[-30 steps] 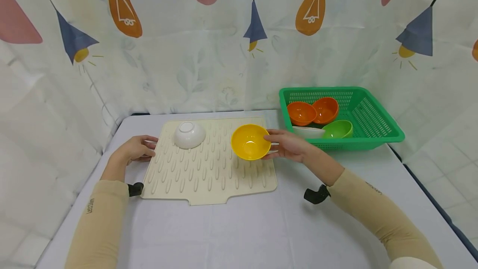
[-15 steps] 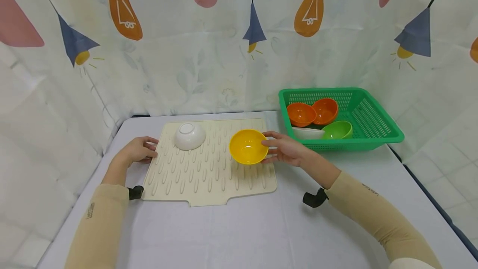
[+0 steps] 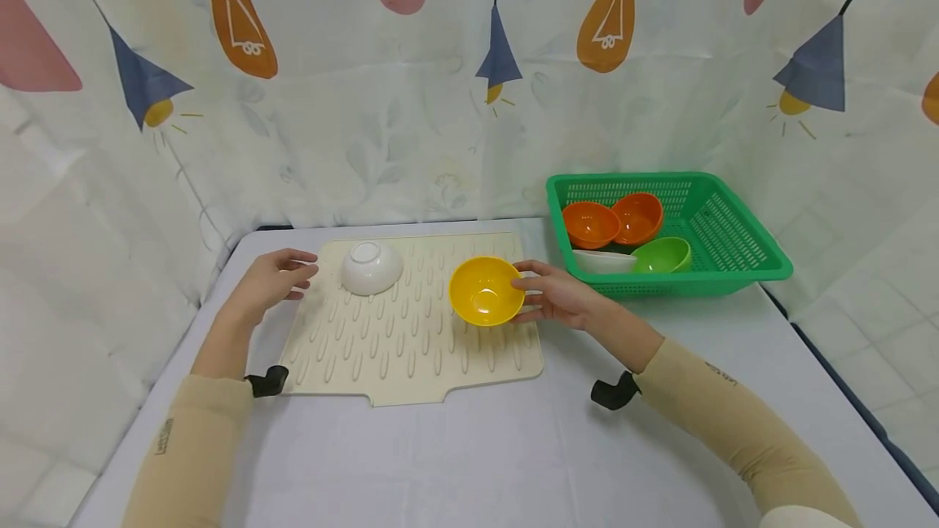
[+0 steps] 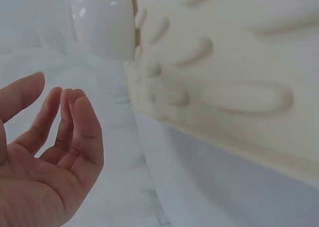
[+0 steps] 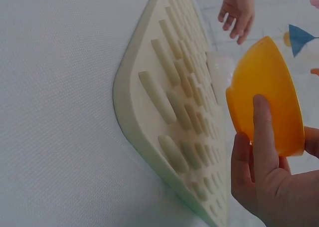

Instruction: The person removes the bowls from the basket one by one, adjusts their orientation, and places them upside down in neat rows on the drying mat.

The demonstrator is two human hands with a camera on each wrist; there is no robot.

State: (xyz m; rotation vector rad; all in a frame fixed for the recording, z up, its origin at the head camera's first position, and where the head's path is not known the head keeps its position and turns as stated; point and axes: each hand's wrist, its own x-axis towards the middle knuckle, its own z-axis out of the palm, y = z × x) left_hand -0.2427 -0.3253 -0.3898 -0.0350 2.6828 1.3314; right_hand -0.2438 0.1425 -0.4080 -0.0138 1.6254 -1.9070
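A yellow bowl (image 3: 486, 292) is held up above the right part of a cream ridged drying mat (image 3: 411, 349), its open side facing up and toward the head camera. My right hand (image 3: 561, 293) grips it by its right side; in the right wrist view, fingers lie along the outside of the yellow bowl (image 5: 266, 102). Near the mat's left edge, my left hand (image 3: 275, 279) is raised with nothing in it. Its fingers are loosely bent in the left wrist view, apart from the mat. A white bowl (image 3: 372, 269) rests upside down on the mat's upper left.
A green plastic basket (image 3: 734, 279) stands at the back right of the white-covered table (image 3: 469, 463). Inside are two orange bowls (image 3: 591, 225), a light green bowl (image 3: 663, 255) and a white bowl (image 3: 605, 261). A patterned curtain (image 3: 440, 137) hangs behind.
My left hand has come off the mat's left edge and risen slightly. The yellow bowl in my right hand has shifted a little left and toward the person.
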